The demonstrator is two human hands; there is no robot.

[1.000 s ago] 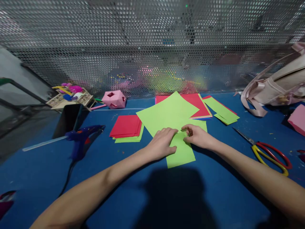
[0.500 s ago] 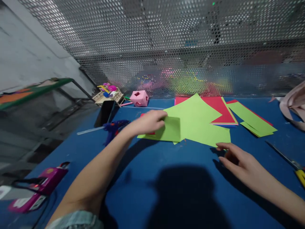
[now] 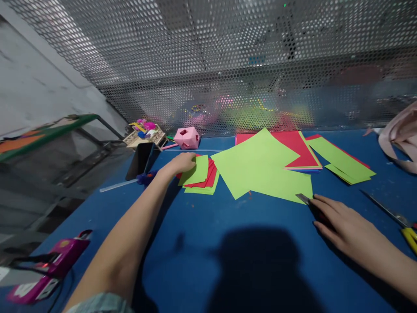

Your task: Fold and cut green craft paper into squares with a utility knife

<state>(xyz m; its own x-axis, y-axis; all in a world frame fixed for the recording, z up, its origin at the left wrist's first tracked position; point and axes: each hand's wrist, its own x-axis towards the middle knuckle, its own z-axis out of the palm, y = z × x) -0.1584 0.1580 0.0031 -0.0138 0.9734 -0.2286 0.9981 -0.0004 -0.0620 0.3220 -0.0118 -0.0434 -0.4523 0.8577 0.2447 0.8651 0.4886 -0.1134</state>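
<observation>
My left hand (image 3: pixel 184 163) is closed at the left edge of a green paper square (image 3: pixel 199 170). That square lies on top of a fanned pile of red paper pieces (image 3: pixel 211 174) and green ones. My right hand (image 3: pixel 340 224) is curled around a utility knife, whose grey blade (image 3: pixel 302 198) points left over the corner of a large green paper sheet (image 3: pixel 260 169); most of the handle is hidden. The large sheet has notched, cut edges and partly covers a stack of red sheets (image 3: pixel 306 150).
Green strips (image 3: pixel 342 158) lie at the right, near yellow-handled scissors (image 3: pixel 389 213). Behind my left arm are a blue glue gun (image 3: pixel 146 177), a black phone (image 3: pixel 139 161) and a pink paper polyhedron (image 3: pixel 187 138). A magenta power strip (image 3: pixel 55 265) sits front left. Perforated metal (image 3: pixel 208 78) borders the back.
My left hand moved left and the green square now rests on the pile at the left. My right hand has taken up the utility knife.
</observation>
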